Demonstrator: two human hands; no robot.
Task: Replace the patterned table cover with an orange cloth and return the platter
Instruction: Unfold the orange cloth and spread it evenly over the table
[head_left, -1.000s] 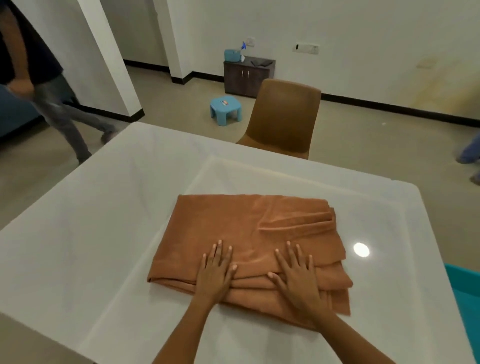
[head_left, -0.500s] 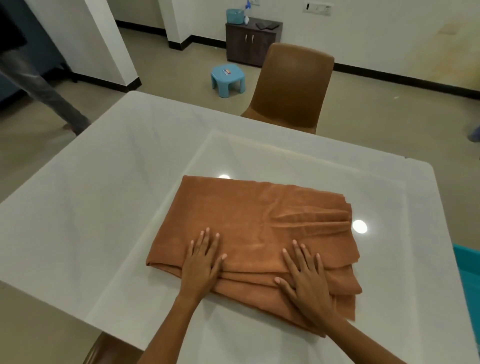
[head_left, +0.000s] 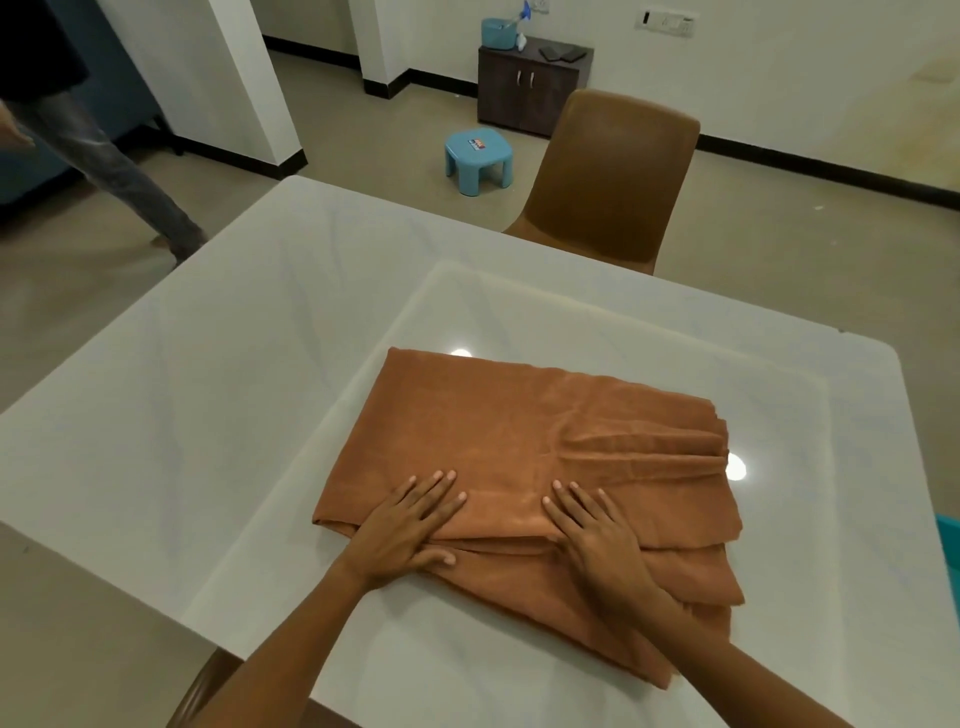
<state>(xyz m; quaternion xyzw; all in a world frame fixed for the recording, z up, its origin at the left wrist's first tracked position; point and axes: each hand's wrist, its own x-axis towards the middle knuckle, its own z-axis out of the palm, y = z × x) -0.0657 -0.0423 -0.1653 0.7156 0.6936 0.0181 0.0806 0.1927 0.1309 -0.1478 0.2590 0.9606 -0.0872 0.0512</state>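
Fingers (head_left: 441, 480) of the left hand (head_left: 402, 530) lie straight and slightly spread, flat on the folded orange cloth (head_left: 530, 467), with the thumb resting lower on the near layers; nothing is gripped. The right hand (head_left: 597, 535) lies the same way just beside it, its fingers stretched out and pressing down on the cloth's top fold, holding nothing. The cloth sits on the near right part of the white desk (head_left: 208, 389), folded into a thick, roughly rectangular stack with several layers showing along its near and right edges and a creased ridge toward its right side.

A brown chair (head_left: 613, 176) stands at the far side of the desk. Beyond it a small blue stool (head_left: 478, 158) stands on the floor, and a dark cabinet (head_left: 530, 83) against the wall carries a blue container (head_left: 498, 32); something sticks up out of it, too small to identify. Another person's leg (head_left: 119, 171) shows at the left.
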